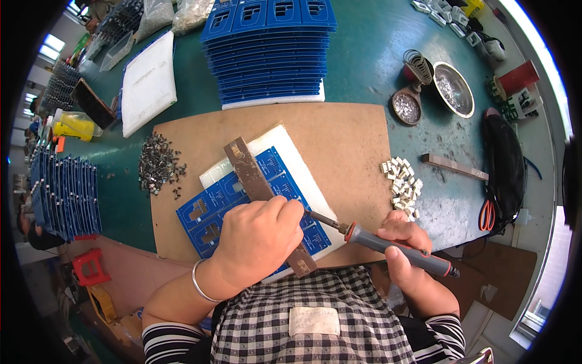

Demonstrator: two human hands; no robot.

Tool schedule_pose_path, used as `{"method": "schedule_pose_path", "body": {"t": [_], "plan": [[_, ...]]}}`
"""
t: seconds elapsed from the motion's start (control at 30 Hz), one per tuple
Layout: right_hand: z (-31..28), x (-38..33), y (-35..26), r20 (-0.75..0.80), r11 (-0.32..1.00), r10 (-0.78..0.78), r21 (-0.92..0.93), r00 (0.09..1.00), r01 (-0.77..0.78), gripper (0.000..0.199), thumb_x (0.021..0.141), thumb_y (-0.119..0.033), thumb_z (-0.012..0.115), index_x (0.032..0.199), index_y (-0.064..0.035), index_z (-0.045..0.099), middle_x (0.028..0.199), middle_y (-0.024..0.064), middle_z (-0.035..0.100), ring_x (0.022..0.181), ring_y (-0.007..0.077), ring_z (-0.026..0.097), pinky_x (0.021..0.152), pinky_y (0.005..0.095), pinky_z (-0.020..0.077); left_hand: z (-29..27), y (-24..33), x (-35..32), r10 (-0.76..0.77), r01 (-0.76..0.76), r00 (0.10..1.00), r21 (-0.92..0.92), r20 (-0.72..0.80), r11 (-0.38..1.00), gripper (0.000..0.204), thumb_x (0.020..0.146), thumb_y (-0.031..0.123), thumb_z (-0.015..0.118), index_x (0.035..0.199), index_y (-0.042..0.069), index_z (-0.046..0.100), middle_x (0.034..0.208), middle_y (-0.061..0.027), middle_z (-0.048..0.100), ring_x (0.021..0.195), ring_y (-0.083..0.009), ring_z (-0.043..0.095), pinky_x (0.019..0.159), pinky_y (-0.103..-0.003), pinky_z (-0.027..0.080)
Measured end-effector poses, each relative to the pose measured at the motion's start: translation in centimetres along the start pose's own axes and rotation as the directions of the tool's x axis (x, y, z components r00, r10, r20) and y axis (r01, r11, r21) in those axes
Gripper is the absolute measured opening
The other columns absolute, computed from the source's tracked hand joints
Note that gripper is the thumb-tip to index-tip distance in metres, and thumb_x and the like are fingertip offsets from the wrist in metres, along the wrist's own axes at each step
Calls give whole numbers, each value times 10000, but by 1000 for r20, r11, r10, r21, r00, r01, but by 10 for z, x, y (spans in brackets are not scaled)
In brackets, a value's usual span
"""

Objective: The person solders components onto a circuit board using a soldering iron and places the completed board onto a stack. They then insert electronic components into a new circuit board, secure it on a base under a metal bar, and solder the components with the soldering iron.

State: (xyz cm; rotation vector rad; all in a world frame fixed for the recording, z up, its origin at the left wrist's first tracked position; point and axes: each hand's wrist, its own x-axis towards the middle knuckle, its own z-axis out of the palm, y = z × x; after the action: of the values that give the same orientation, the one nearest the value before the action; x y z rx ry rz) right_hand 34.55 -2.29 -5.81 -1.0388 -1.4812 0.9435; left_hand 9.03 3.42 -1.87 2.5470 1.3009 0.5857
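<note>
Your apron point(260, 327) at six o'clock is checked in black and white, and your sleeves point(173, 340) are striped likewise. The central circuit board point(280, 182) is blue. Your soldering iron point(377, 242), at four o'clock, is grey with red; the table point(364, 79) is green.

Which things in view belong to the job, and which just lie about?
In use, or probably so:
soldering iron, in the right hand
brown bar, under the left hand
blue circuit board, beneath it
white foam, under the board
white connectors

Apparently just lying about:
orange-handled scissors
black bag
yellow container
</note>
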Motion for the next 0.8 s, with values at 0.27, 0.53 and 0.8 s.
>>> {"method": "schedule_pose_path", "body": {"t": [0.27,0.53,0.8], "plan": [[-1,6,-2,41,999,15,-46,999,-13,256,840,-226,696,949,5,678,711,56,640,603,173,487,733,358,427,-3,-2,3,-18,17,998,10,61,1000,125,745,45,703,806,80,599,662,-70,555,548,-244,597,501,-350,480],[-5,10,-8,78,996,-18,-81,997,24,259,838,-237,702,939,0,678,719,62,667,587,176,523,742,351,431,-22,-13,-15,-50,48,996,-33,-68,998,200,755,54,746,937,58,663,671,-73,575,555,-230,590,510,-335,453],[-11,4,-14,41,997,0,-81,999,4,271,852,-260,692,920,2,683,741,62,664,645,182,536,776,359,428,-20,-9,-38,-419,404,907,-387,49,829,189,770,42,752,936,50,662,703,-78,609,588,-245,594,534,-341,473]]}}
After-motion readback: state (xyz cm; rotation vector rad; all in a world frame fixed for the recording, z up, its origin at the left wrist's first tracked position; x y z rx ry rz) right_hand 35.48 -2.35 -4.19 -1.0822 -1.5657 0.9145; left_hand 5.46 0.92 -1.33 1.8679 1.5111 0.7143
